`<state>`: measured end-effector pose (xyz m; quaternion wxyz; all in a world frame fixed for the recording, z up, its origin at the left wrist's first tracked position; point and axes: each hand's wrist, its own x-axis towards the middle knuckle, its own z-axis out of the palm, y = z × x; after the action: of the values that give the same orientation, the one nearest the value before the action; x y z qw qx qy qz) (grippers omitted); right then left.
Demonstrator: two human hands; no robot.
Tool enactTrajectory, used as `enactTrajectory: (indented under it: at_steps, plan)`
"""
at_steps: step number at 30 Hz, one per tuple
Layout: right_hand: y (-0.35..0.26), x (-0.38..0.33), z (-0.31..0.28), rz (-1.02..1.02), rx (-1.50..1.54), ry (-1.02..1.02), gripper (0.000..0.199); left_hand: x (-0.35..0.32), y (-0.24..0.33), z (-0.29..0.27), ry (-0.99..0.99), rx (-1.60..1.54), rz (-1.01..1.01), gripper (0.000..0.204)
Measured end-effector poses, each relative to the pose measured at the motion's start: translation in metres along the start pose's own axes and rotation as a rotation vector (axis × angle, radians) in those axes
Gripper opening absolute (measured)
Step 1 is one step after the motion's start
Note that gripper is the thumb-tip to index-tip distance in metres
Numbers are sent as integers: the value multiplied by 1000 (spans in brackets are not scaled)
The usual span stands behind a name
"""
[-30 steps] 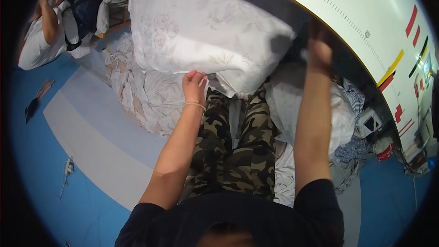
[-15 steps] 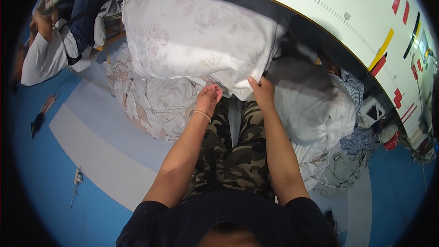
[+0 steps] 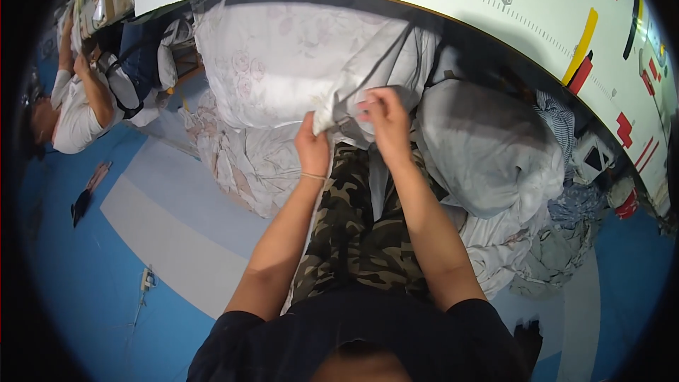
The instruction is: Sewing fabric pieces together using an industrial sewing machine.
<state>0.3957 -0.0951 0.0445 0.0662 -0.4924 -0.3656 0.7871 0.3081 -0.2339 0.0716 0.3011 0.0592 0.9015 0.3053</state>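
Observation:
White fabric with a pale floral print [image 3: 276, 56] hangs below the table's edge, in front of my legs. My left hand [image 3: 312, 147] pinches its lower edge, where a corner is folded back and shows a greyish underside [image 3: 371, 64]. Close beside it, over the folded part, my right hand [image 3: 387, 122] is raised with its fingers bent and apart. The right fingertips are near the cloth, and nothing shows held in them. Part of the fabric between the two hands is hidden by the fingers.
A white table [image 3: 453, 14] with ruler marks and red and yellow tape curves across the top. Crumpled pale cloth [image 3: 247, 163] lies to the left, a grey-white bundle [image 3: 488, 148] to the right. Another person [image 3: 88, 99] is at the far left. A socket strip [image 3: 147, 279] lies on the blue floor.
My left hand has taken hold of the fabric's edge. My right hand has let go of it and moved left and up. The right part of the fabric is now folded over.

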Motion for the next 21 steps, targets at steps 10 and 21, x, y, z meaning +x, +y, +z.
enactTrajectory:
  at_steps: [10,21]
  plan:
    - [65,19,-56,89,-58,320,38,196,131,-7,294,210,849,13]
    - [-31,-3,-18,1,-320,-133,42,0,42,11,-117,8,86,46]
